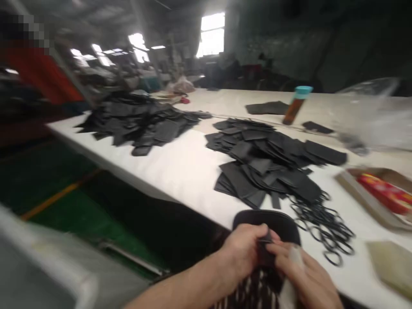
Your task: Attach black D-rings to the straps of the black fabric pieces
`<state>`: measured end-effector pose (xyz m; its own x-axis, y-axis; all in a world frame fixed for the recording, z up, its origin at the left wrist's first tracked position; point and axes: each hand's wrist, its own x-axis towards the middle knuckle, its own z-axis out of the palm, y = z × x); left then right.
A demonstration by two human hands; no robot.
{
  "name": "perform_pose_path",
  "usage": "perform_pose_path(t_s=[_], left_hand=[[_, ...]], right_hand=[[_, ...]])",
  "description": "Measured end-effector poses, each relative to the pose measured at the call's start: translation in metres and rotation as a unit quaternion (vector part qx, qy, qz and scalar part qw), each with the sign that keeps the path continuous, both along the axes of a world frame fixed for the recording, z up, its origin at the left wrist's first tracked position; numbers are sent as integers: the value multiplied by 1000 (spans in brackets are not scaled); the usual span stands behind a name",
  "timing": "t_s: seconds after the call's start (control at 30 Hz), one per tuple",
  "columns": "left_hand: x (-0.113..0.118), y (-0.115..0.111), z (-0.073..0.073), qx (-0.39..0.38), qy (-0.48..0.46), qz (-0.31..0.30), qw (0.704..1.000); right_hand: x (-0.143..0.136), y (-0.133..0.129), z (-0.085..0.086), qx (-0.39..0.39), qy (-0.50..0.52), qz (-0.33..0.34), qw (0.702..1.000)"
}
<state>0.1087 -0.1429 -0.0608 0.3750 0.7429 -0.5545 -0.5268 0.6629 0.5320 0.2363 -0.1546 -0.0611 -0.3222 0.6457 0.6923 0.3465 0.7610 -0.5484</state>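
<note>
At the table's near edge, my left hand and my right hand meet, fingers pinched together. Both grip a small black strap or tab; its exact shape is blurred and partly covered by my fingers. Behind and beneath them shows a black flat piece with a rounded, raised edge. A whitish wrap covers one finger of my right hand. Just right of the hands lies a heap of black rings. Beyond the hands, black fabric pieces are piled up.
Another large pile of black pieces covers the table's left part. To the right are a cardboard tray with a red-yellow packet, a yellowish block and clear plastic. A brown container with a turquoise lid stands farther back.
</note>
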Motion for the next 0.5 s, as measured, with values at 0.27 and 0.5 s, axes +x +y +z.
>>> perform_pose_path(t_s=[0.27, 0.5], left_hand=[[2, 14, 21, 133, 114, -35, 984], [8, 15, 4, 218, 150, -52, 963]], right_hand=[[7, -11, 7, -123, 81, -109, 983], [0, -10, 7, -163, 93, -271, 944]])
